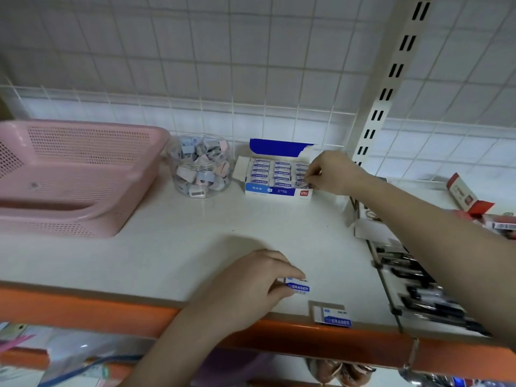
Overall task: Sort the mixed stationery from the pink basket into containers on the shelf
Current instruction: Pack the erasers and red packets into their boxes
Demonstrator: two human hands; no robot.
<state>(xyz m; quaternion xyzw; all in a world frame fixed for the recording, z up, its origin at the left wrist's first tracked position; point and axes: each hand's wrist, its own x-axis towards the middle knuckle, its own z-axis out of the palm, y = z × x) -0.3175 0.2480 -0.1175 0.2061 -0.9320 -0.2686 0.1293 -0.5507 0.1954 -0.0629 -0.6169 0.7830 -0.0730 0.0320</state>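
The pink basket (83, 174) lies tilted at the left of the white shelf (195, 241). An open blue and white eraser box (275, 188) stands at the back, full of rows of erasers. My right hand (332, 171) reaches to the box's right end and pinches an eraser (304, 183) there among the rows. My left hand (251, 286) rests near the shelf's front edge, its fingers holding a blue and white eraser (298, 287). Another eraser (333, 317) lies loose at the front edge.
A clear round jar (201, 166) of small sharpeners stands between basket and box. A tray of black pens (418, 286) sits at the right, red and white boxes (469, 199) behind it. The shelf's orange front lip (83, 305) runs below, above a lower shelf of goods.
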